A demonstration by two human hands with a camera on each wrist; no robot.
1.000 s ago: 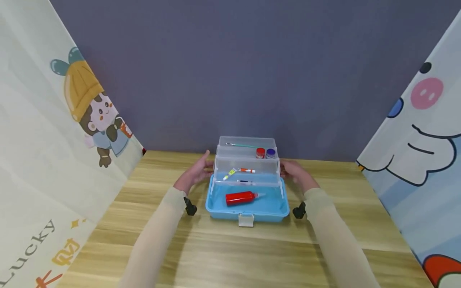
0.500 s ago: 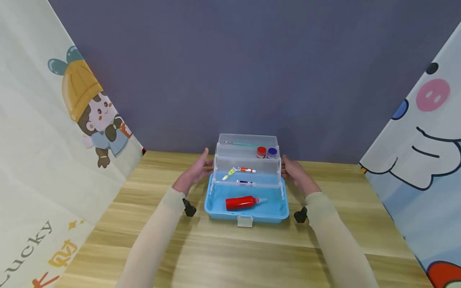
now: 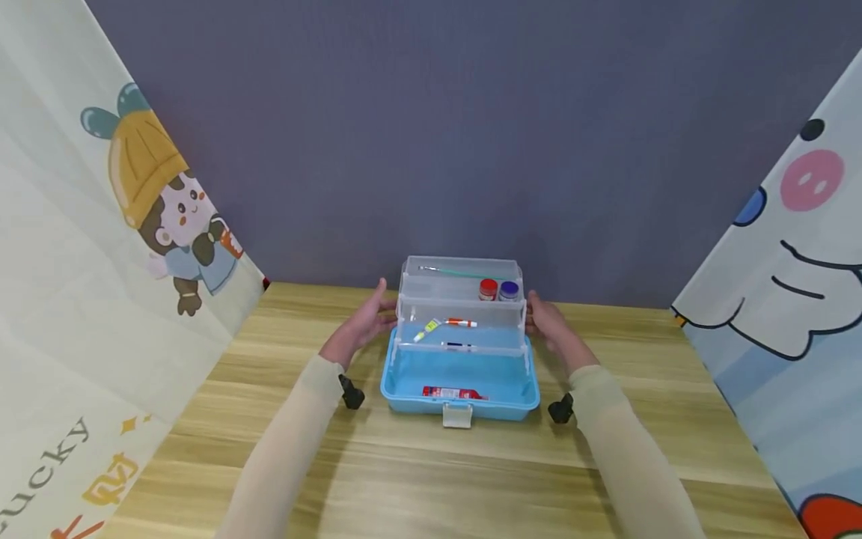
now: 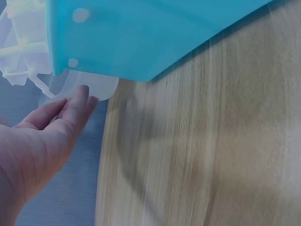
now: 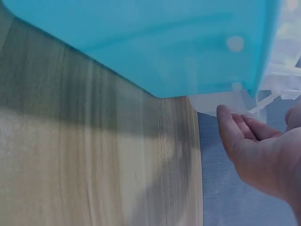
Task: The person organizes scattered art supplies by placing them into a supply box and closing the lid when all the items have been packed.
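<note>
A blue storage box [image 3: 460,413] with clear stepped trays [image 3: 465,311] stands unfolded on the table. My left hand [image 3: 366,320] is at its back left side, thumb up; in the left wrist view the fingertips [image 4: 83,89] lie right at the translucent lid [image 4: 101,85] hanging behind. My right hand [image 3: 548,318] mirrors this at the back right; its fingertips [image 5: 223,111] reach the lid's edge too. Both hands have fairly straight fingers. A red bottle [image 3: 451,392] lies against the front wall inside the box.
The trays carry a thin paintbrush [image 3: 458,272], a red-capped jar [image 3: 488,290], a purple-capped jar [image 3: 509,291], a yellow tube [image 3: 426,330] and an orange-and-white tube [image 3: 461,323]. A grey wall [image 3: 465,150] rises behind the wooden table [image 3: 438,479]. A white latch [image 3: 457,416] hangs in front.
The red bottle has rolled forward to the box's front wall, turning its label up. The trays have shifted slightly. Both hands stay at the back corners.
</note>
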